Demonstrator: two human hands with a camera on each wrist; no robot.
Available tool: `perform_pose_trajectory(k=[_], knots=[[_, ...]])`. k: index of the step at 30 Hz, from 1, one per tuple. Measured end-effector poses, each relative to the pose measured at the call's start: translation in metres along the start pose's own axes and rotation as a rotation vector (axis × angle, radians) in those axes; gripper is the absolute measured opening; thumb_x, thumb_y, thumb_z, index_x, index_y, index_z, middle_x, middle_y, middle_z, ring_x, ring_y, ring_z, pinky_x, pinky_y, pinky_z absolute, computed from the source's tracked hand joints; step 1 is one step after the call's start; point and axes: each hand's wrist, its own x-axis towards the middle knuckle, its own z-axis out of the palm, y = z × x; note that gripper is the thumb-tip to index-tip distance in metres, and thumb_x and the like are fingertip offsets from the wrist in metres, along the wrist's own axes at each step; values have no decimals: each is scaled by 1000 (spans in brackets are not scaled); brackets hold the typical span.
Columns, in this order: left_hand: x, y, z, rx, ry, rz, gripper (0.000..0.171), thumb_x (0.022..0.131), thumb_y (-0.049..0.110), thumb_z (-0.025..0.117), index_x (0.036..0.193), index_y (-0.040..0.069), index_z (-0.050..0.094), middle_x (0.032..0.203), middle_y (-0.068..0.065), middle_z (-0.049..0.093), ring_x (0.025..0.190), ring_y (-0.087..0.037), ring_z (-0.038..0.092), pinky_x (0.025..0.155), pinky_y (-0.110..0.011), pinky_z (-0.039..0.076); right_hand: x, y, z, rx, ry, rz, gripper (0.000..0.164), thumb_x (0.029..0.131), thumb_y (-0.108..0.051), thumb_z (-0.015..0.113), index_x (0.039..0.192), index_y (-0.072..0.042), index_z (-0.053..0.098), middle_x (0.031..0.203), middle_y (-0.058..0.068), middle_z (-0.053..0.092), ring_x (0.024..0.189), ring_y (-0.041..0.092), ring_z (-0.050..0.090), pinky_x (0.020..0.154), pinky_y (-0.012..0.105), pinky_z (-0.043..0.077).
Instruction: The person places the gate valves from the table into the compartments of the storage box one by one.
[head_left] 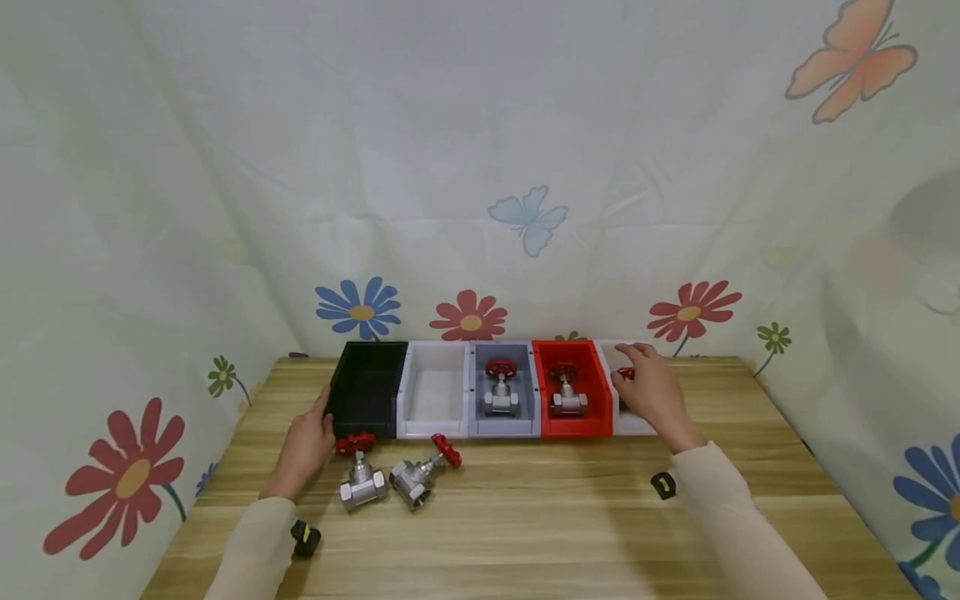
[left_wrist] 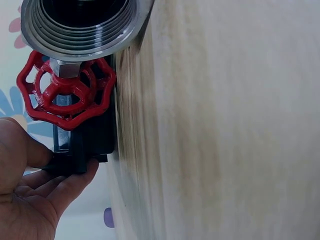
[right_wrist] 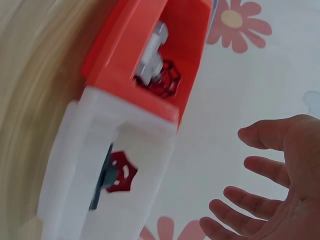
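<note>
Five bins (head_left: 504,427) in a row on the desk (head_left: 525,525), three holding one red-wheeled valve (head_left: 501,400) each. Two loose valves (head_left: 363,487) sit at 7 o'clock in the head view. Left hand (head_left: 303,442), 8 o'clock, has its fingers (left_wrist: 72,187) clamped on the black bin (head_left: 363,428); right hand (head_left: 652,393), 4 o'clock, fingers apart near the rightmost white bin (head_left: 632,425).

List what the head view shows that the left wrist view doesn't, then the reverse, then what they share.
Only the head view: the right hand, the red bin, the gray bin and the two white bins.
Only the left wrist view: clear threads inside a valve.
Both: the left hand gripping the black bin, a valve with a red handwheel, the wooden tabletop and the floral backdrop.
</note>
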Motion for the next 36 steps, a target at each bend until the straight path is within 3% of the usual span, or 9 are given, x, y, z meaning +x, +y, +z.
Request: perform_pose_trajectory(k=[13,30,36], knots=[[-2,-3,-1,-4,-29,-7,55,98,3,45,150,-7,31,78,-30,67,65,-31,61,74,-57,51,-11,43,-5,-38,-3,25,57,92,-21,61,144,-2,45,140,32,48,122,51,50,94,65,45],[-1,-1,-1,-5,-12,-4,54,98,4,45,149,-7,31,78,-31,66,69,-37,65,77,-59,52,-21,78,4,-15,-2,76,54,90,-15,64,137,6,47,133,36,49,118,53,50,96,66,42],[0,-2,0,-1,-16,-10,55,99,5,45,150,-6,30,75,-29,66,68,-34,64,77,-59,52,-24,87,6,1,29,61,51,88,-10,63,135,5,50,126,36,54,112,51,54,88,65,45]])
